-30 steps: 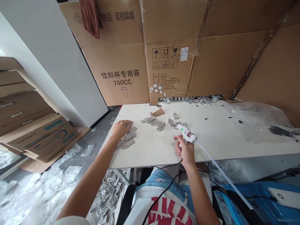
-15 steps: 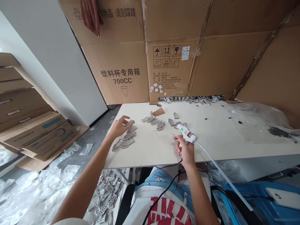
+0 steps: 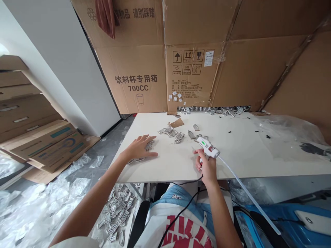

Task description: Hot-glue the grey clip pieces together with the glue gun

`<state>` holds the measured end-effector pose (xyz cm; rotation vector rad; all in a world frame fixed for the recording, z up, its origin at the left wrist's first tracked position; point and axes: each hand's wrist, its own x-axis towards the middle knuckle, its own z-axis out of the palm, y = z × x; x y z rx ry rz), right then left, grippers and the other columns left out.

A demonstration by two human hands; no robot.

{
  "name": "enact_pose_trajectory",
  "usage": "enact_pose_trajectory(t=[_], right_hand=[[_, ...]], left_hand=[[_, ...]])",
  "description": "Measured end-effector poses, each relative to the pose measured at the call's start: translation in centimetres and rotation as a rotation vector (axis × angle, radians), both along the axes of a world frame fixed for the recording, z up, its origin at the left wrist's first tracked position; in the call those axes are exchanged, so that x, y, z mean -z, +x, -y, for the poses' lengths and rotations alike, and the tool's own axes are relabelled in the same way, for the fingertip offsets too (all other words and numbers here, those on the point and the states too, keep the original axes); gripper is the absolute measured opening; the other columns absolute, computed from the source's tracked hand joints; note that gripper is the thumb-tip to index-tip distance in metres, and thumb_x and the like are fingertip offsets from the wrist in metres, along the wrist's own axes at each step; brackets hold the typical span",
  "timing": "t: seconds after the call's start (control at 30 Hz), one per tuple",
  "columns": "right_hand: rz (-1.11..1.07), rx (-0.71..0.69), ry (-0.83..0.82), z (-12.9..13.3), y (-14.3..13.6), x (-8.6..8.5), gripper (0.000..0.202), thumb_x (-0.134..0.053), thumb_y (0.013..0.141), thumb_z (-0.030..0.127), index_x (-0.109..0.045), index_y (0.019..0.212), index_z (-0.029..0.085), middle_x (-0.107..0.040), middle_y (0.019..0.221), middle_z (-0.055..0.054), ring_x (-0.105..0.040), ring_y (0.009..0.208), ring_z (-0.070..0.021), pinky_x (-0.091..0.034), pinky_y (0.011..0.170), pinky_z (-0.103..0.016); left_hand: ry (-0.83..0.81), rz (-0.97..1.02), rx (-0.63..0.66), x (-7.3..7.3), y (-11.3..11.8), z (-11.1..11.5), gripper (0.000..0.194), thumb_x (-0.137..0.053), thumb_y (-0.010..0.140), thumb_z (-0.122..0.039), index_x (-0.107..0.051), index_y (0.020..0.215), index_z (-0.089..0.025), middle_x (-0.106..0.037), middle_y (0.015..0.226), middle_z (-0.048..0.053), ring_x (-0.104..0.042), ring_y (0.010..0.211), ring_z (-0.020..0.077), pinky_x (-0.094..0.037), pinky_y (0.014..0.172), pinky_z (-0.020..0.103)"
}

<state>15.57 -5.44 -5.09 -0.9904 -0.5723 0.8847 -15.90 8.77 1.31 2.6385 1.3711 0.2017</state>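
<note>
The left-hand grip [image 3: 137, 148] is spread wide over metal tags [image 3: 149, 146] at the worktop's [image 3: 176, 167] left; contact is unclear. The right-hand grip [image 3: 208, 167] is closed around a white glue gun [image 3: 210, 148] over the worktop, its nozzle near more tags.

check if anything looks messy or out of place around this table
Yes, mainly litter. Crumpled clear plastic is strewn across the floor on the left, looking like discarded wrapping. On the right of the table, small black bits lie scattered rather than gathered, perhaps stray scraps. I see no clear damage.
</note>
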Motion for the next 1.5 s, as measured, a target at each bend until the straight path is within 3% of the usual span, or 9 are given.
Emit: enact_pose_trajectory(t=[0.13,0.4,0.6,0.73,0.87,0.97,1.07,1.33,1.5], right_hand=[[0.015,0.002,-0.012,0.1,0.0,-0.2,0.042,-0.088,0.079,0.052,-0.062,0.087,0.021,-0.074,0.083,-0.001,-0.037,0.037,-0.0033,-0.027,0.033,-0.020],[0.026,-0.027,-0.026,0.5,-0.1,-0.7,0.041,-0.088,0.079,0.051,-0.062,0.084,0.021,-0.053,0.053,0.008,-0.033,0.034,-0.0055,-0.025,0.034,-0.020],[0.033,-0.008,-0.034,0.6,-0.1,-0.6,0.043,-0.089,0.076,0.053,-0.063,0.085,0.020,-0.071,0.075,-0.001,-0.038,0.035,-0.0040,-0.027,0.033,-0.021],[0.025,-0.024,-0.044,0.6,-0.1,-0.7,0.045,-0.090,0.077,0.054,-0.062,0.086,0.020,-0.062,0.062,0.004,-0.036,0.035,-0.0046,-0.026,0.033,-0.020],[0.027,-0.024,-0.032,0.6,-0.1,-0.6,0.044,-0.090,0.077,0.054,-0.061,0.086,0.021,-0.062,0.063,0.004,-0.035,0.035,-0.0043,-0.025,0.033,-0.020],[0.030,0.001,-0.018,0.4,-0.2,-0.4,0.043,-0.089,0.078,0.053,-0.061,0.086,0.021,-0.066,0.068,0.003,-0.036,0.035,-0.0041,-0.027,0.034,-0.020],[0.018,0.040,0.010,0.2,-0.2,-0.2,0.041,-0.088,0.081,0.051,-0.061,0.085,0.021,-0.062,0.065,0.005,-0.036,0.035,-0.0043,-0.028,0.034,-0.020],[-0.084,0.293,0.053,-0.4,-0.3,-0.2,0.027,-0.080,0.083,0.042,-0.062,0.083,0.022,-0.054,0.060,0.007,-0.036,0.039,-0.0057,-0.030,0.036,-0.020],[-0.140,0.353,0.061,-1.2,0.1,-0.1,0.026,-0.077,0.084,0.043,-0.062,0.086,0.022,-0.053,0.062,0.008,-0.036,0.042,-0.0064,-0.031,0.038,-0.021]], left_hand=[[0.041,-0.033,0.052,0.5,-0.1,2.0,0.085,-0.068,0.083,-0.086,-0.057,0.157,-0.044,-0.040,0.173,0.008,-0.046,0.149,0.0435,-0.038,0.123,0.058],[0.167,-0.001,-0.002,1.4,-3.6,4.2,0.050,-0.050,0.104,-0.065,-0.069,0.142,-0.037,-0.056,0.151,0.010,-0.058,0.135,0.0344,-0.044,0.122,0.051],[0.206,-0.049,-0.279,1.4,-11.4,2.9,0.051,-0.050,0.101,-0.065,-0.068,0.142,-0.040,-0.059,0.149,0.010,-0.057,0.139,0.0372,-0.043,0.123,0.055],[0.186,-0.137,-0.540,1.4,-16.6,1.8,0.048,-0.046,0.103,-0.055,-0.065,0.143,-0.036,-0.062,0.151,0.011,-0.058,0.136,0.0397,-0.047,0.117,0.059],[0.293,-0.160,-0.694,0.8,-17.8,1.6,0.041,-0.050,0.102,-0.043,-0.064,0.139,-0.030,-0.065,0.150,0.008,-0.059,0.136,0.0389,-0.050,0.113,0.058],[0.353,-0.075,-0.607,0.1,-15.2,1.6,0.037,-0.049,0.103,-0.044,-0.068,0.131,-0.028,-0.069,0.141,0.007,-0.060,0.134,0.0344,-0.050,0.114,0.053],[0.419,0.081,-0.473,-0.5,-10.0,1.3,0.034,-0.051,0.103,-0.047,-0.072,0.122,-0.029,-0.072,0.131,0.008,-0.065,0.128,0.0324,-0.050,0.115,0.047],[0.272,0.315,0.080,-2.4,10.2,-0.2,0.027,-0.061,0.103,-0.042,-0.071,0.122,-0.026,-0.075,0.126,0.010,-0.068,0.120,0.0303,-0.052,0.109,0.045],[0.281,0.218,0.312,-1.7,21.0,-1.4,0.033,-0.067,0.099,-0.038,-0.068,0.128,-0.023,-0.073,0.122,0.014,-0.067,0.120,0.0341,-0.053,0.104,0.050]])
